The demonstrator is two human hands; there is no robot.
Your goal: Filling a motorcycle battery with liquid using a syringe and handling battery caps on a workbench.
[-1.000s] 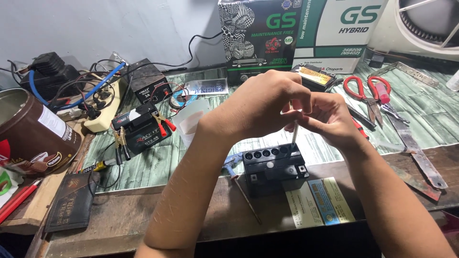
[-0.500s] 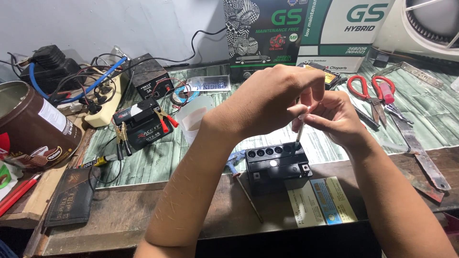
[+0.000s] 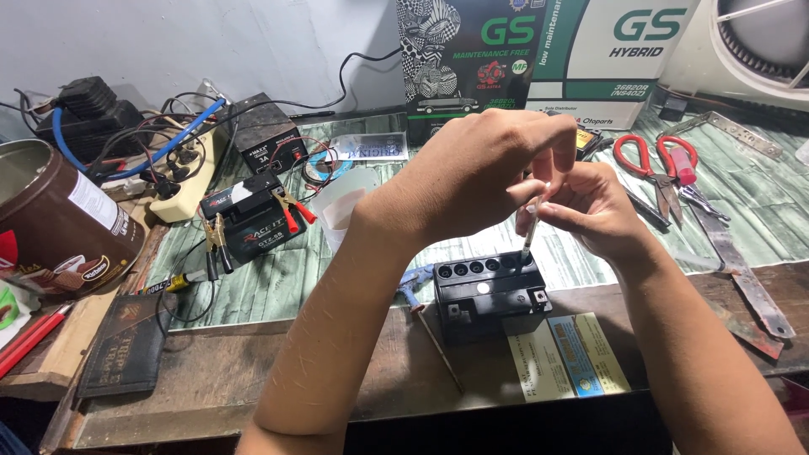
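A small black battery (image 3: 489,295) with a row of several round open filler holes stands on the wooden bench edge in the head view. Both hands meet just above its right end. My left hand (image 3: 480,173) pinches the top of a thin clear dropper tube (image 3: 527,240), whose tip points down into the rightmost hole. My right hand (image 3: 590,206) steadies the same tube from the right side with its fingertips.
A second black battery (image 3: 249,221) with red and yellow clips sits at left, beside a charger box (image 3: 267,139), a power strip with cables (image 3: 181,181) and a brown tin (image 3: 59,223). Red scissors (image 3: 661,164), metal strips (image 3: 742,270), product boxes (image 3: 539,59), a label card (image 3: 569,354) and dark wallet (image 3: 126,341) lie around.
Both hands and the thin tube have come down slightly toward the battery's right end; the tube tip now reaches the rightmost hole. The camera view shifted a little.
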